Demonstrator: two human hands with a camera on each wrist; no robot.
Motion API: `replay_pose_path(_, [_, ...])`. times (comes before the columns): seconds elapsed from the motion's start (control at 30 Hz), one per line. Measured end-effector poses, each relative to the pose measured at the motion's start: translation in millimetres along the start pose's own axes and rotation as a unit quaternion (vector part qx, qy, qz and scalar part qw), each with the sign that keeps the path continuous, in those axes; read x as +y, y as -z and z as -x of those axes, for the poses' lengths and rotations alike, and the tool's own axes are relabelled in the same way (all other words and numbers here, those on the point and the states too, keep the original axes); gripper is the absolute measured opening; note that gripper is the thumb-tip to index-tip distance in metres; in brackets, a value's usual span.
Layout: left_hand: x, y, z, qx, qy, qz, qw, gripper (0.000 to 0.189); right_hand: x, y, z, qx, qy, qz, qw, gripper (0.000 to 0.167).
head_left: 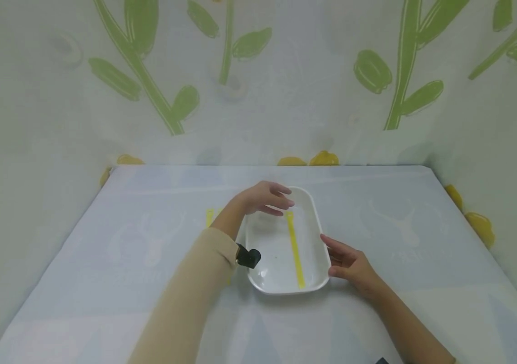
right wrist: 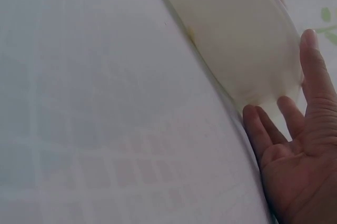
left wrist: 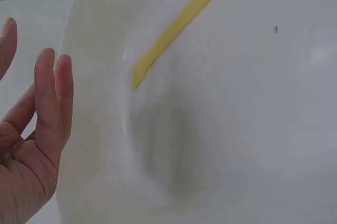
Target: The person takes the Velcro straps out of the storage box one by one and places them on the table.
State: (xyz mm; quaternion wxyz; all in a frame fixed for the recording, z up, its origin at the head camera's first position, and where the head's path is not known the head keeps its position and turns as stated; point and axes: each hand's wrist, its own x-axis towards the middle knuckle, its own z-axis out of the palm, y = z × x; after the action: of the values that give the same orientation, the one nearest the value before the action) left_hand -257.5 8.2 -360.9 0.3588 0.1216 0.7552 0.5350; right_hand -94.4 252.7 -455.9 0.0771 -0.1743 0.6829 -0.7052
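Observation:
A white rectangular tray (head_left: 269, 292) with rounded corners sits on the table, and a flat yellow strip (head_left: 295, 253) lies lengthwise inside it. Over the tray's far left part is my left hand (head_left: 268, 197), its fingers loosely extended and nothing held. In the left wrist view, one end of the yellow strip (left wrist: 174, 31) lies on the tray floor, to the right of those fingers. My right hand (head_left: 348, 264) is at the tray's right side, fingertips at the outer wall. The right wrist view shows its spread fingers beside the tray wall (right wrist: 237, 39).
More yellow strips (head_left: 209, 217) lie on the table left of the tray, partly hidden by my left forearm. A black wrist device (head_left: 248, 257) overlaps the tray's left rim in the head view. Behind the table (head_left: 117, 283) hangs a leaf-patterned white cloth (head_left: 303, 101).

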Motion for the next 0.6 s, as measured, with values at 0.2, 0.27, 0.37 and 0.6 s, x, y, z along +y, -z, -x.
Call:
replay_pose_path(0.2, [-10.5, -18.5, -11.5, 0.039, 0.046, 0.052, 0.9968, 0.058, 1, 0, 1.0, 0.005, -0.001, 0.012, 0.9999, 0.067])
replay_pose_path(0.27, [-15.2, -25.5, -14.1, 0.066, 0.058, 0.083, 0.9926, 0.058, 1, 1, 2.2, 0.001, 0.004, 0.011, 0.9999, 0.066])
replay_pose_path(0.37, [-22.0, -32.7, -16.3, 0.108, 0.070, 0.102, 0.9863, 0.058, 1, 2, 2.7, -0.008, 0.012, -0.003, 0.9999, 0.066])
replay_pose_path(0.6, [-33.9, -44.0, -19.4, 0.166, 0.061, 0.092, 0.9799, 0.055, 2, 2, 1.6, -0.011, 0.015, -0.003, 0.9998, 0.067])
